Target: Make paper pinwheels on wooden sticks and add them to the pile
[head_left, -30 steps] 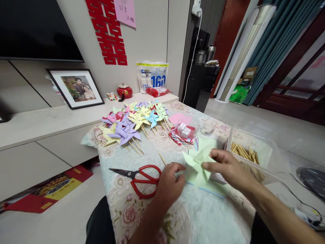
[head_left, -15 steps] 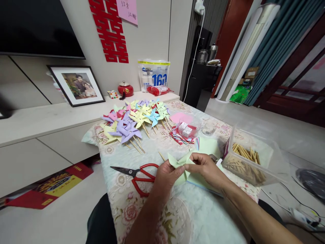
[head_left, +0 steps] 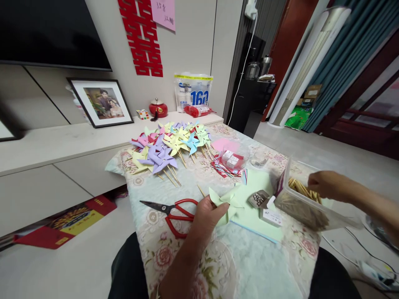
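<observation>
Far side: large blue "160" on plastic bag (head_left: 193, 93). Wall above: pink note (head_left: 163, 15), handwritten "35", remainder unclear; red cutout (head_left: 134, 36), double-happiness characters.

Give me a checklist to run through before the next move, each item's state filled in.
1. Pale green pinwheel held: ok, in the left hand.
2. Right hand at the clear bin: ok, at its open top.
3. Sticks available: ok, many in the bin.
4. A stick gripped by the right hand: cannot tell, fingertips hidden.
5. Small metal pieces gathered: ok, on the green paper.
6. Scissors well away from the left hand: not ok, red handles right beside it.
</observation>
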{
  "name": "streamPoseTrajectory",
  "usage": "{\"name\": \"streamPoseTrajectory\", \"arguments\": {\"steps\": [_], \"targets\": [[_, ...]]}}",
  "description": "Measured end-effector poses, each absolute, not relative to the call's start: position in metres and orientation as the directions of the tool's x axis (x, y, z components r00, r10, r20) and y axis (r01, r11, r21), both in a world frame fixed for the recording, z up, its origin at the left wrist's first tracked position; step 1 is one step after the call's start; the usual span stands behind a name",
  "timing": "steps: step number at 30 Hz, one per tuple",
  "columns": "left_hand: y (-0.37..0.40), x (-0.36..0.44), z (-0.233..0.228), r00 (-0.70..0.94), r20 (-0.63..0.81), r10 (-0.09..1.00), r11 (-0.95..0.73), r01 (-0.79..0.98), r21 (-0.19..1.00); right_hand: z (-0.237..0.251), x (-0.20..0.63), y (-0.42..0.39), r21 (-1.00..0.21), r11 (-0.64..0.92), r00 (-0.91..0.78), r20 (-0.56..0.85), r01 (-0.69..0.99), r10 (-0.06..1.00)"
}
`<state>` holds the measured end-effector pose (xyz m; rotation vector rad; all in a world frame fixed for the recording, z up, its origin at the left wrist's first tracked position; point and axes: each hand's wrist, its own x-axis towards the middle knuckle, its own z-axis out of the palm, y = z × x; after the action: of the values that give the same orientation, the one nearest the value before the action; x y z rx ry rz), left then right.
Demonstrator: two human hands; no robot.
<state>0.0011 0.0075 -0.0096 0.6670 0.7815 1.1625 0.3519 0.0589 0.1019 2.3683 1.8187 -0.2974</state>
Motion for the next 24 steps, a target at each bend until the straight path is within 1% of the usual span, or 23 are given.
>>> {"name": "streamPoseTrajectory", "arguments": {"steps": [2, 4, 9, 11, 14, 18, 21, 24], "targets": [[0.007, 0.002, -0.012, 0.199, -0.183, 0.963, 0.262, -0.518, 0.815, 0.087, 0.358, 0.062, -0.020, -0.286, 0.265, -0.320, 0.958, 0.910], [0.007, 0.002, -0.013, 0.205, -0.179, 0.962, 0.263, -0.533, 0.804, 0.073, 0.357, 0.063, -0.045, -0.306, 0.270, -0.362, 0.951, 0.892], [0.008, 0.000, -0.008, 0.239, -0.158, 0.958, 0.278, -0.641, 0.715, 0.063, 0.360, 0.066, -0.063, -0.305, 0.255, -0.405, 0.950, 0.878], [0.007, -0.003, -0.003, 0.271, -0.178, 0.946, 0.317, -0.659, 0.682, 0.063, 0.364, 0.067, -0.057, -0.291, 0.243, -0.411, 0.955, 0.879], [0.006, -0.008, 0.003, 0.314, -0.251, 0.916, 0.400, -0.650, 0.646, 0.062, 0.369, 0.069, -0.025, -0.259, 0.229, -0.396, 0.965, 0.889], [0.004, -0.014, 0.002, 0.352, -0.332, 0.875, 0.484, -0.615, 0.623, 0.061, 0.373, 0.071, 0.053, -0.256, 0.259, -0.316, 0.965, 0.913], [0.004, -0.014, 0.000, 0.408, -0.320, 0.855, 0.515, -0.594, 0.618, 0.062, 0.376, 0.075, 0.096, -0.293, 0.308, -0.264, 0.951, 0.914], [0.004, -0.013, 0.000, 0.433, -0.267, 0.861, 0.497, -0.602, 0.625, 0.066, 0.378, 0.077, 0.118, -0.332, 0.351, -0.230, 0.936, 0.908]]}}
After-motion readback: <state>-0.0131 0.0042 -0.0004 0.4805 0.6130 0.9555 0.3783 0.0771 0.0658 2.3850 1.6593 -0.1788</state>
